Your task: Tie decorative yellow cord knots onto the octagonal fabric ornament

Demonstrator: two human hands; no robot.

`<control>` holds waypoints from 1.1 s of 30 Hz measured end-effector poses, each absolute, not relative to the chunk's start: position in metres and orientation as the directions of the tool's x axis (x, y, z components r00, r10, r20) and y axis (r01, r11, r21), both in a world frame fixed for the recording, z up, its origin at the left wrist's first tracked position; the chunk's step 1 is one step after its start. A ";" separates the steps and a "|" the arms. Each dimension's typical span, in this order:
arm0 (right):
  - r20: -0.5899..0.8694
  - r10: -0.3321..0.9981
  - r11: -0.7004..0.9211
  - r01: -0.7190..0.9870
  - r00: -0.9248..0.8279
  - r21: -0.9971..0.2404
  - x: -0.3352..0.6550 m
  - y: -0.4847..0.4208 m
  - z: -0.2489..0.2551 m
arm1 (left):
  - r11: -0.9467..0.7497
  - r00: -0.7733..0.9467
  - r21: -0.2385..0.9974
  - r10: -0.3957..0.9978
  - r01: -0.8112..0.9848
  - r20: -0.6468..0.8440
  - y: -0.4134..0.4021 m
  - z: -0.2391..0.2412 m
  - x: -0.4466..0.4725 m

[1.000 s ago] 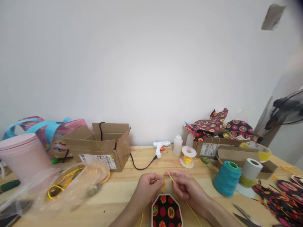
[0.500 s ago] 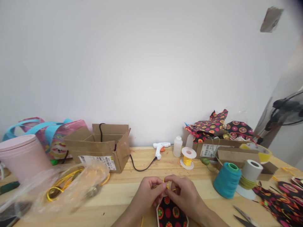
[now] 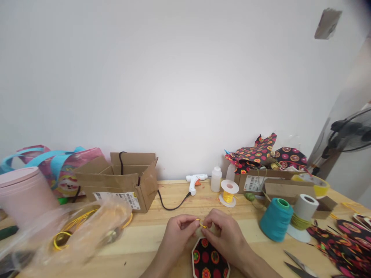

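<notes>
My left hand (image 3: 182,234) pinches a thin yellow cord (image 3: 202,224) between thumb and fingertips. From the other side, my right hand (image 3: 224,235) grips the same cord, and a short stretch of it shows between the two hands. Just below them lies an eight-sided piece (image 3: 210,260) covered in black fabric with red, green and orange round motifs, edged in white. My right thumb is close to its top edge; whether it touches cannot be made out. How the cord joins the piece is hidden by my fingers.
Scissors (image 3: 300,264) lie open at the right, near a teal thread cone (image 3: 276,220) and patterned fabric scraps (image 3: 344,247). Behind stand a yellow cord spool (image 3: 228,193), a bottle (image 3: 216,179) and a white glue gun (image 3: 194,184). Leftward are a cardboard box (image 3: 116,185) and plastic bag (image 3: 92,227).
The right hand has risen slightly and the hands are a little farther apart, with more cord showing between them. The cord end that stood up between the fingertips now lies flatter.
</notes>
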State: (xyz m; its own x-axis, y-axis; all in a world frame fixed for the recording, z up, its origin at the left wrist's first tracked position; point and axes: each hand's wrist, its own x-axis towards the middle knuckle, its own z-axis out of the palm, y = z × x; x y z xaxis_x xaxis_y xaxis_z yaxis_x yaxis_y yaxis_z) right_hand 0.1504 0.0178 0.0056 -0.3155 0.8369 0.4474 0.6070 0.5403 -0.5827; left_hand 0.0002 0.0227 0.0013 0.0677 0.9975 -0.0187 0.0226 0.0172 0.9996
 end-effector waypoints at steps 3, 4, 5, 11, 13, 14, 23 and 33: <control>0.444 0.836 0.543 0.596 -0.322 -0.591 0.151 0.019 0.006 | 0.001 0.068 1.000 0.998 0.012 -0.002 0.023 0.000 -0.001; 0.439 0.838 0.542 0.593 -0.324 -0.596 0.151 0.019 0.006 | -0.010 0.069 1.000 0.998 0.020 0.008 0.023 0.000 -0.001; 0.434 0.840 0.539 0.591 -0.326 -0.600 0.151 0.019 0.006 | -0.024 0.076 0.999 0.997 0.027 0.022 0.023 0.000 -0.001; 0.403 0.850 0.525 0.586 -0.338 -0.616 0.150 0.018 0.005 | -0.042 0.121 0.999 0.992 0.002 0.041 0.020 0.000 0.001; 0.393 0.850 0.527 0.579 -0.350 -0.622 0.150 0.018 0.006 | -0.043 0.124 0.999 0.991 -0.025 0.046 0.019 0.002 0.001; 0.388 0.850 0.528 0.574 -0.357 -0.626 0.149 0.017 0.007 | -0.045 0.131 0.999 0.990 -0.028 0.049 0.018 0.002 0.001; 0.345 0.860 0.503 0.506 -0.376 -0.701 0.149 0.020 0.007 | -0.046 0.237 0.999 0.971 0.027 0.039 0.019 -0.007 -0.001; 0.260 0.920 0.278 0.019 -0.293 -0.961 0.148 0.024 0.004 | 0.057 0.172 0.995 0.984 -0.083 -0.042 0.019 0.002 0.001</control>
